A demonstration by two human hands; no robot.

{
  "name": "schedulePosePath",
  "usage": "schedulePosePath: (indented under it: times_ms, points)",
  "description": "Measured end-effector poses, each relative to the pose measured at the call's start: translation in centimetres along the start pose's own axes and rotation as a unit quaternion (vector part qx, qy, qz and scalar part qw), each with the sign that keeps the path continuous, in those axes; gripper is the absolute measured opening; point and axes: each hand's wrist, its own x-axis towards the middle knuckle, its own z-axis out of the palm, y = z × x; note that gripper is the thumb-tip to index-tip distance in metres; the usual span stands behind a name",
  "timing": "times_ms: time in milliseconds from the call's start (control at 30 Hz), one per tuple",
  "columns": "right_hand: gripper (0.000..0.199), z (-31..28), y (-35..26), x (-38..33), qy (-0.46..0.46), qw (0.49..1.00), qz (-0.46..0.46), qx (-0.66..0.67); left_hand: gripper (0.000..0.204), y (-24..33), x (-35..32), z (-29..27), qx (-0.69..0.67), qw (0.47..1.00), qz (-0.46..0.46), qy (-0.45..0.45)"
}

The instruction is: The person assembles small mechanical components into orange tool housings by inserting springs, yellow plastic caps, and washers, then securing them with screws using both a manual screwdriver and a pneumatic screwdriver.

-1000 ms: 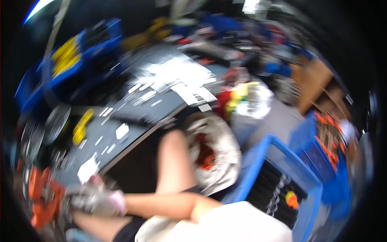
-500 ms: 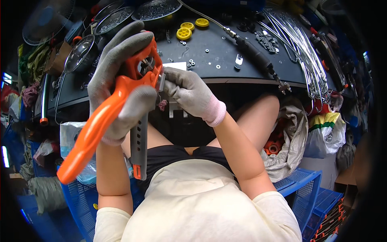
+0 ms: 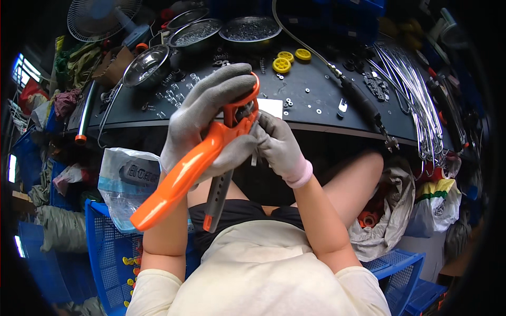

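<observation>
An orange hand tool [image 3: 182,181] with a long curved handle is held up in front of my chest, tilted so the handle points down and to the left. My left hand [image 3: 192,126], in a grey glove, is wrapped around its frame. From the tool a grey bar [image 3: 217,197] with a row of holes and an orange end hangs down. My right hand [image 3: 282,147], gloved too, has its fingers closed at the tool's right side. A small metal piece [image 3: 255,158] shows just below those fingertips; the fingers partly hide it.
On the dark workbench [image 3: 316,97] lie yellow wheels [image 3: 282,65], washers and a black air tool [image 3: 361,100] on a hose. Metal bowls of small parts [image 3: 250,28] stand behind. Bent steel rods [image 3: 416,89] fill the right side. Bags and a blue crate [image 3: 113,247] flank my legs.
In the picture, both hands and the tool have shifted to the right, and the bench has shifted right and down. The left hand keeps its hold; the right fingers stay at the tool's side.
</observation>
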Motion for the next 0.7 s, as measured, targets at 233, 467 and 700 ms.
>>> schedulePosePath:
  times_ms: [233, 467, 700]
  points:
    - [0.015, -4.8, -1.6, -1.8, 0.099, 0.932, -0.071, -0.341, 0.056, -2.3, -0.5, 3.5, 0.020, 1.000, 0.021, -0.007]
    - [0.018, -14.1, -9.9, -17.9, 0.559, 0.725, -0.318, -0.247, 0.053, -7.6, -8.2, 7.8, 0.210, 0.978, -0.001, -0.014]
    - [0.038, -30.3, 5.2, -39.0, 0.133, 0.536, 0.531, -0.643, 0.058, -6.9, -6.4, 8.2, 0.177, 0.982, -0.015, -0.066]
